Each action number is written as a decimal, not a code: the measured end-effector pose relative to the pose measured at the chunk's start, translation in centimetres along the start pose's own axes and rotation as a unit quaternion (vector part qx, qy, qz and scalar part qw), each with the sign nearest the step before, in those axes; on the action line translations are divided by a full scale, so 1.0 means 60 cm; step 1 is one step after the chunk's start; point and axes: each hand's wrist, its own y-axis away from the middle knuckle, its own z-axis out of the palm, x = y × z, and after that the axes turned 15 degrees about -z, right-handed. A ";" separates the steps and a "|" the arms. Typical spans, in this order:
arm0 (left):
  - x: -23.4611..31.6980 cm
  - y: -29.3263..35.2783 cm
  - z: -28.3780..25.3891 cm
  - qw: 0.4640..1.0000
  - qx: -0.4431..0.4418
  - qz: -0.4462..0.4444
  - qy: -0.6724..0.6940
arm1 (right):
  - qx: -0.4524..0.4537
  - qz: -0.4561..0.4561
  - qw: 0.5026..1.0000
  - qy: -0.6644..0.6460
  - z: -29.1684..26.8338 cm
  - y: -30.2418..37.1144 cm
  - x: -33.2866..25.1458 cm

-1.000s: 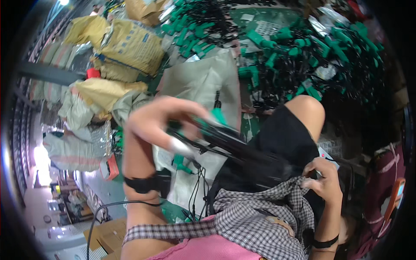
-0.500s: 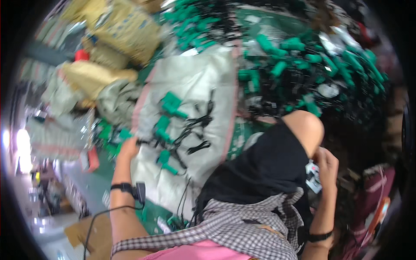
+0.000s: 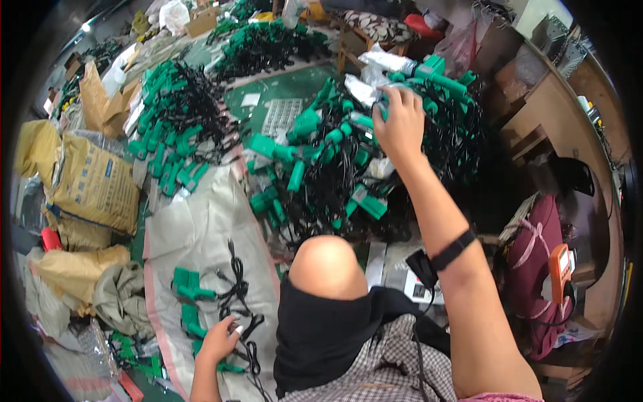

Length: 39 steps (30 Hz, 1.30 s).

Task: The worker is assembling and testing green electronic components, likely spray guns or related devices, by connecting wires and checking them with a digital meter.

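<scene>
My right hand (image 3: pixel 400 124) reaches over a heap of green pistol-shaped tools with black cords (image 3: pixel 301 161). Its fingers curl around something beside a clear plastic wrapper (image 3: pixel 362 87); the hand hides most of it. My left hand (image 3: pixel 220 340) rests low over a white woven sack (image 3: pixel 201 221), fingers loosely apart and seemingly holding nothing. Close to it on the sack lie several more green tools, one of them a green pistol-shaped tool (image 3: pixel 191 320) just beyond the fingers. A bundled black cord (image 3: pixel 236 278) lies a little farther off.
At the far left of the sack is another heap of green tools (image 3: pixel 164 134). Yellow printed sacks (image 3: pixel 97 184) stand on the left. To the right are a maroon cushion-like thing (image 3: pixel 532 268), an orange handheld device (image 3: pixel 560 271) and a wooden panel (image 3: pixel 556 124).
My right hand has left my knee, where it held a small grey-and-black item, and stretched forward to the heap. My left hand has come off the sack's left edge. The view has turned right.
</scene>
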 end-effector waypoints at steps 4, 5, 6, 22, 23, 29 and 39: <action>0.114 0.008 -0.035 0.997 0.014 0.071 0.002 | -0.396 0.202 0.886 0.133 0.041 -0.091 0.113; 0.137 0.007 -0.041 0.994 -0.006 0.109 0.000 | -0.437 0.235 0.859 0.125 0.045 -0.092 0.120; 0.165 0.012 -0.043 0.991 -0.004 0.130 0.012 | -0.432 0.237 0.861 0.126 0.045 -0.096 0.132; 0.548 0.045 -0.105 0.820 0.186 0.507 -0.190 | -0.187 -0.011 0.932 -0.311 -0.449 0.094 -0.041; 0.544 0.052 -0.088 0.830 0.122 0.523 -0.149 | -0.228 0.004 0.920 -0.319 -0.471 0.113 -0.026; 0.519 0.122 -0.014 0.901 0.047 0.422 -0.093 | -0.173 0.381 0.544 -0.727 -0.472 0.382 -0.013; 0.494 0.138 0.070 0.882 0.181 0.433 -0.041 | -0.260 0.266 0.816 -0.442 -0.417 0.527 -0.115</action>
